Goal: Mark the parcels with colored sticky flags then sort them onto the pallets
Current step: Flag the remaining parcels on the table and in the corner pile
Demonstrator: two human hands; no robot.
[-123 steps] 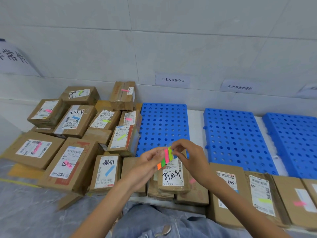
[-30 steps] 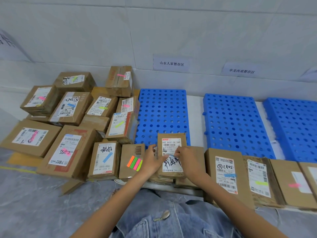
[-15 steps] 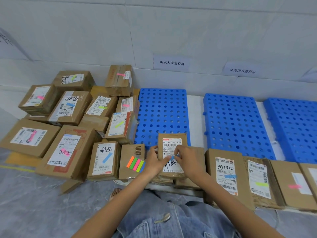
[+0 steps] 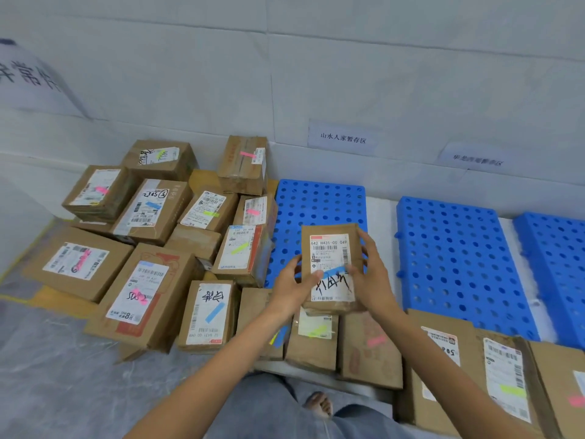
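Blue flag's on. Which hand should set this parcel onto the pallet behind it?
Probably the right hand: it grips the long right edge of the parcel. The left hand pinches only the lower left corner, thumb beside the blue flag.

Both forearms are extended forward; the left hand (image 4: 289, 288) and right hand (image 4: 375, 277) are curled round opposite edges of one parcel (image 4: 329, 248), thumbs laid on its face.

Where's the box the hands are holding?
Middle of the head view: the small parcel, held between the left hand and right hand, in front of the leftmost blue pallet.
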